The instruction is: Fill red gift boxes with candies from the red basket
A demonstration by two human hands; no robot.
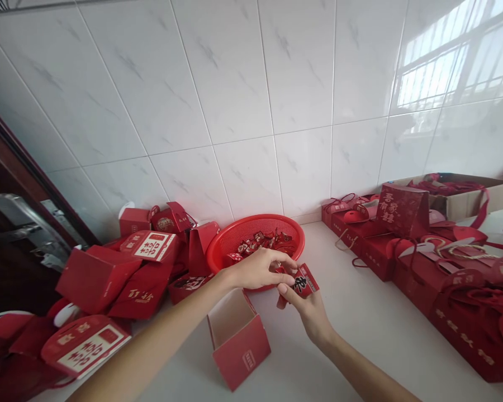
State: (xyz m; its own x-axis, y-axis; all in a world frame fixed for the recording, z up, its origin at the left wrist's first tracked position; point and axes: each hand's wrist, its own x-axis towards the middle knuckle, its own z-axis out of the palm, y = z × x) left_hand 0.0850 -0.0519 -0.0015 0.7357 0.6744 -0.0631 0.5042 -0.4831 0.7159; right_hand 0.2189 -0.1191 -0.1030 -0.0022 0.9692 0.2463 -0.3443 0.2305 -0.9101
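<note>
My right hand [312,312] is closed around a red candy packet [305,281] with black characters on its wrapper. More red wrapping shows below its thumb. My left hand [262,269] reaches in from the left, its fingers curled and pinched against the red wrappers at my right fingertips. Just behind the hands stands a red plastic basket [218,237], holding several small wrapped sweets [260,243]. In front of the basket, below my left wrist, an open red paper box [242,352] rests on the white tabletop, its pale inside showing. Nothing can be seen in the visible part of it.
Red gift boxes [98,276] lie heaped at the left, near a dark door with a metal handle [25,218]. Rows of red boxes with cord handles [419,290] line the right side. Behind them is a cardboard carton [497,195]. A tiled wall [243,111] bounds the back.
</note>
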